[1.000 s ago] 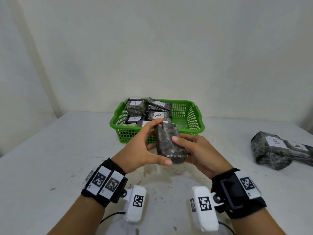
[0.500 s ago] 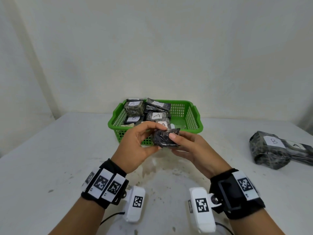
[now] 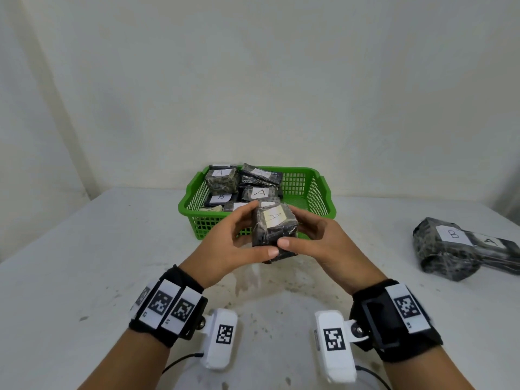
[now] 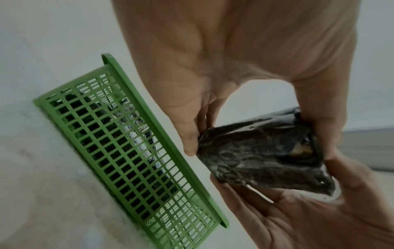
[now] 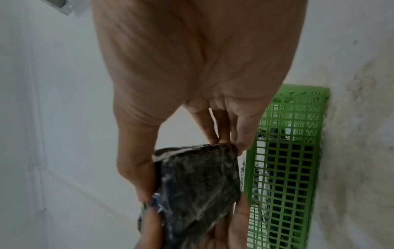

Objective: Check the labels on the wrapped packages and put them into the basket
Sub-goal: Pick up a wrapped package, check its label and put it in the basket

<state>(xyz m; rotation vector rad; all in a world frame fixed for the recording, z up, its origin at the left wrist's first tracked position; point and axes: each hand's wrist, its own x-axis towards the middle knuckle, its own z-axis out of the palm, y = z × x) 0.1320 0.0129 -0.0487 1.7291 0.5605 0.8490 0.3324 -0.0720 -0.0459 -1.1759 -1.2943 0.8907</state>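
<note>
A wide white table (image 3: 84,249), stained and speckled near its front edge, is filling the lower half of the head view and meeting a plain pale wall (image 3: 253,80) behind it. A green plastic lattice basket (image 3: 318,192) is sitting at the middle of the table near the wall, and it is holding several dark plastic-wrapped packages (image 3: 222,180) with white paper labels, mostly crowded into its left part; the labels reading A and B are facing up. Well apart to the right, two more dark wrapped packages (image 3: 447,249) are lying on the table, touching each other, one showing a B label and the other an A.

Just in front of the basket, both hands are holding up one small dark wrapped package (image 3: 274,229) above the table, its pale label, marked A, facing the head camera. The left hand (image 3: 228,246) is gripping the package's left side, thumb along the near lower edge and fingers curling over the top. The right hand (image 3: 323,246) is clamping the right side, thumb on the near lower edge and fingers wrapping round behind. In the wrist views the package (image 4: 262,156) is sitting pinched between fingertips and thumbs, with the basket wall (image 5: 287,168) just beside it.

Black wristbands (image 3: 168,305) with white coded tags are circling both wrists.
</note>
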